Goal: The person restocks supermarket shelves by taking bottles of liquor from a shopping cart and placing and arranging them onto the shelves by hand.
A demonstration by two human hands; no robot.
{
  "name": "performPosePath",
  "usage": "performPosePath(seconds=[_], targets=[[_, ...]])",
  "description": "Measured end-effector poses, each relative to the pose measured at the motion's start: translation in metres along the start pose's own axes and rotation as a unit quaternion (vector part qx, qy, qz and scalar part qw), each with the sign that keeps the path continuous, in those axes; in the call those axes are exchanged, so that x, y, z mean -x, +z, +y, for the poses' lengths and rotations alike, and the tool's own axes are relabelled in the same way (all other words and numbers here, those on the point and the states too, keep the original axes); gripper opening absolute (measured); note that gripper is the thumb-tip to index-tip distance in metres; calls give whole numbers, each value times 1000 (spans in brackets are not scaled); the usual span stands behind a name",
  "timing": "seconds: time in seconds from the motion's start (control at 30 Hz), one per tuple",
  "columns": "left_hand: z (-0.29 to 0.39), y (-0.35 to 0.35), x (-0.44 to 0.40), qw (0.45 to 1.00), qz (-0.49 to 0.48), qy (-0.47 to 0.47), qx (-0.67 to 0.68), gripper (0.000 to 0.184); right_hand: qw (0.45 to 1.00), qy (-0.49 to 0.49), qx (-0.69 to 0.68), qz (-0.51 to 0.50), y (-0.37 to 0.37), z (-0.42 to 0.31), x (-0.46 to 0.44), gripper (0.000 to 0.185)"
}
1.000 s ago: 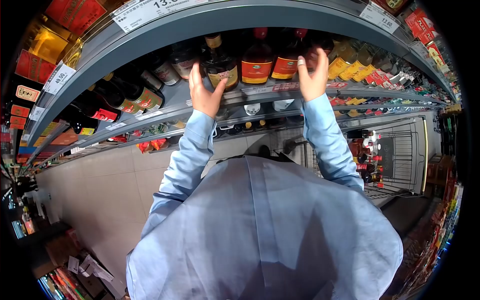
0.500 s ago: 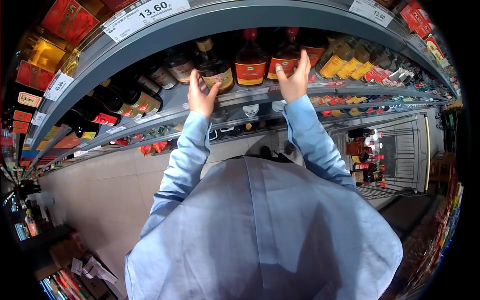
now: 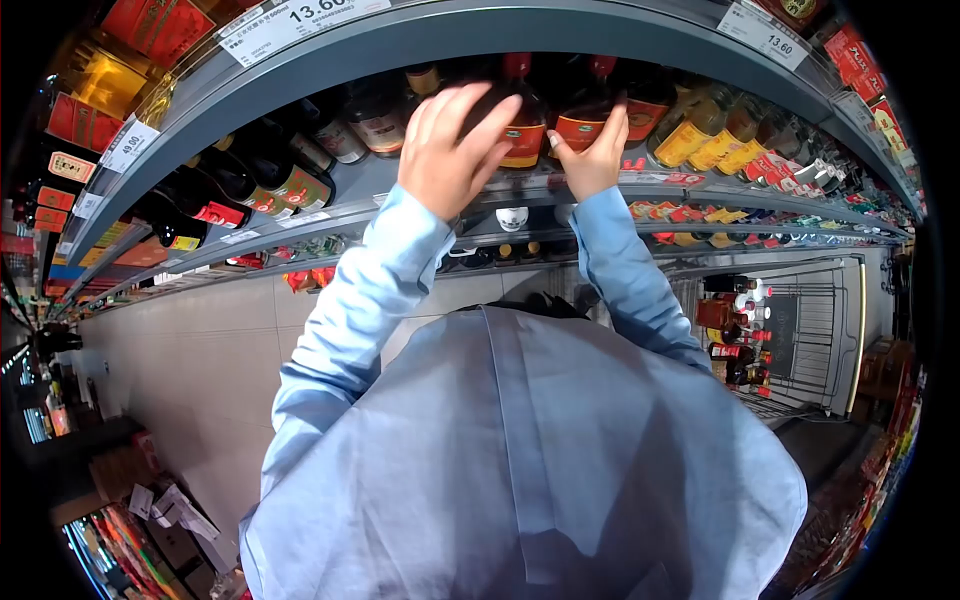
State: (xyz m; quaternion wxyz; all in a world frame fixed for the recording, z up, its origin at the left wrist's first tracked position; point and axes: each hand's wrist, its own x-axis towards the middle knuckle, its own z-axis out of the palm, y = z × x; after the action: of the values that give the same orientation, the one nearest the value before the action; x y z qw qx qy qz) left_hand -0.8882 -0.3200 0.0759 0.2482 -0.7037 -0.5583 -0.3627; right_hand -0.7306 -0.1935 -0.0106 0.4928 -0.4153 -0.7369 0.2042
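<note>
My left hand (image 3: 452, 150) is raised in front of the shelf with its fingers apart and nothing in it. It covers most of a gold-capped bottle (image 3: 423, 79) and part of a red-capped bottle (image 3: 524, 138) with a red and yellow label. My right hand (image 3: 596, 152) has thumb and fingers spread around the front of a second red-capped bottle (image 3: 580, 128), which stands on the shelf. Whether the fingertips press on its glass cannot be made out. Just right of that hand is another dark bottle (image 3: 648, 112) with a red label.
Dark bottles (image 3: 300, 183) line the shelf at left, and yellow-labelled bottles (image 3: 690, 138) stand at right. An upper shelf edge (image 3: 500, 35) with price tags arches above my hands. A metal cart (image 3: 815, 340) holding several bottles is at right. Tiled floor (image 3: 190, 350) lies at left.
My left hand has come up and right, away from the gold-capped bottle's label, and its fingers have spread. My right hand has stayed by the red-capped bottle since half a second ago.
</note>
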Motion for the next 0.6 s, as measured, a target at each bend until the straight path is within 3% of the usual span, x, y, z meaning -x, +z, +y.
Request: performPosePath(seconds=[0.1,0.2,0.3,0.4,0.6], targets=[[-2,3,-41,992,-121,-20,-2,55,1000,7,21,-18,-5,-6,-3,105],[-12,14,-60,988,-115,62,-85,58,999,22,36,-20,-5,-5,-3,106],[-13,24,-67,967,-233,50,-95,54,998,15,60,-12,-3,0,-2,105],[-14,33,-63,954,-274,27,-114,49,998,18,54,-20,-5,1,-3,103],[-17,41,-59,960,-247,32,-131,44,999,12,42,-23,-5,9,-1,104]])
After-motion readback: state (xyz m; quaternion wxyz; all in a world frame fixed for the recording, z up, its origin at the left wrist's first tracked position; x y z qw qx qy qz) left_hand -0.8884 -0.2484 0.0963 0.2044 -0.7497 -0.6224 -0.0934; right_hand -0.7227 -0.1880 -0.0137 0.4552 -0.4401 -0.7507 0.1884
